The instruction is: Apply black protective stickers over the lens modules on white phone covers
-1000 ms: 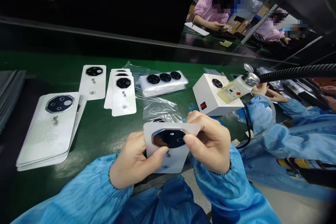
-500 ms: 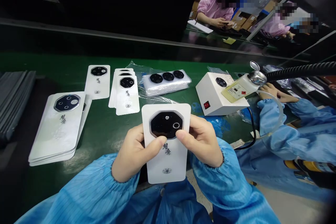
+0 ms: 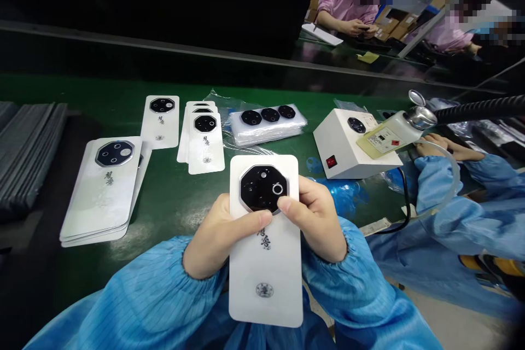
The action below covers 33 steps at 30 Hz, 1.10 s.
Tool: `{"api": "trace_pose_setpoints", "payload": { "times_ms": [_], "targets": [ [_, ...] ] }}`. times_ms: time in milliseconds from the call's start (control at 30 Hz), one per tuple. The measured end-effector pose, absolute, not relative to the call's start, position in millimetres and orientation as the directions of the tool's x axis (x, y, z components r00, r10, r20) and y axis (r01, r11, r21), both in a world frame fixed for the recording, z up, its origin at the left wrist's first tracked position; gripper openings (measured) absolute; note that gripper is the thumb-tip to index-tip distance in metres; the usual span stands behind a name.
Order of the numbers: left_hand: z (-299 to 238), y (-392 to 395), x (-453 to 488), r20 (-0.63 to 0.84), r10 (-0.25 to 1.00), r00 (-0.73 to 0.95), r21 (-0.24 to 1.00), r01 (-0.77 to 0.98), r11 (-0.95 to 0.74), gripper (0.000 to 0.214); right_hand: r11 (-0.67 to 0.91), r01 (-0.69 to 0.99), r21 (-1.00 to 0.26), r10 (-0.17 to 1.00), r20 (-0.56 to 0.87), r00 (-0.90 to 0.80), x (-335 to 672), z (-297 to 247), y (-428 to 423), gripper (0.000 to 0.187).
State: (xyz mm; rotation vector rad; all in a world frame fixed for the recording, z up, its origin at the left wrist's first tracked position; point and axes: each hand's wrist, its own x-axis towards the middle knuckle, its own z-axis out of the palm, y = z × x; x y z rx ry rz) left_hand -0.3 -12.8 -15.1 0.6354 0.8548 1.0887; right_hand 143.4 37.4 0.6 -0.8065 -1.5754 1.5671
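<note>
Head camera's view: what do your hands have?

Both are closed on one white phone back panel [image 3: 266, 290]. My left hand [image 3: 223, 238] grips its left edge and my right hand [image 3: 315, 219] its right edge, with the thumbs close together at the lower rim of the black octagonal camera module [image 3: 262, 188].

Where does the panel lie from you?

Straight in front of my chest, just above my blue smock cuffs [image 3: 328, 246]. Its long axis runs away from me, the module at the far end and the lower half jutting out below my hands. Neither hand is clearly nearer to it.

What can't you make out?

My fingers are hidden behind the panel, so I can't tell how they sit. My thumbs also cover part of the module's rim.

And further out?

On the green bench mat [image 3: 172, 197] lie stacks of matching panels [image 3: 104, 186] and a bagged stack of camera modules [image 3: 268, 124]. To the right are a white box with a red switch [image 3: 340, 147] and a hose-fed metal nozzle [image 3: 418, 117], then a co-worker's blue sleeve [image 3: 455, 202].
</note>
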Motion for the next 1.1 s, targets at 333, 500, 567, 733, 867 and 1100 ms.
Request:
{"api": "trace_pose_setpoints", "payload": {
  "times_ms": [333, 500, 567, 733, 867, 1100],
  "targets": [
    [-20.2, -14.2, -3.0, -0.186, 0.948, 0.259, 0.806, -0.511, 0.298, 0.031, -0.136, -0.170, -0.976, 0.858, -0.030, -0.513, 142.9, 2.1, 36.0, 0.012],
    [-18.6, -14.8, -4.7, -0.121, 0.975, 0.185, 0.922, -0.342, 0.180, 0.031, -0.019, -0.077, -0.997, 0.842, 0.025, -0.539, 144.2, 2.0, 35.6, 0.008],
    [-19.1, -14.2, -7.1, -0.052, 0.986, 0.155, 0.981, -0.179, 0.080, 0.030, 0.061, -0.063, -0.996, 0.826, 0.086, -0.557, 145.4, 3.5, 36.8, 0.004],
    [-18.4, -8.4, -8.5, 0.054, 0.989, 0.135, 0.998, 0.030, -0.059, 0.019, 0.156, -0.066, -0.985, 0.772, 0.164, -0.614, 150.9, 8.6, 45.5, 0.009],
    [-16.4, -6.1, -5.2, 0.110, 0.977, 0.183, 0.980, 0.145, -0.138, 0.021, 0.186, -0.114, -0.976, 0.798, 0.218, -0.562, 153.9, 7.6, 53.8, 0.023],
    [-19.8, -2.4, -3.2, 0.050, 0.974, 0.220, 0.978, 0.186, -0.093, 0.018, 0.195, -0.119, -0.974, 0.852, 0.228, -0.471, 153.2, -7.1, 58.4, 0.030]
  ]
}}
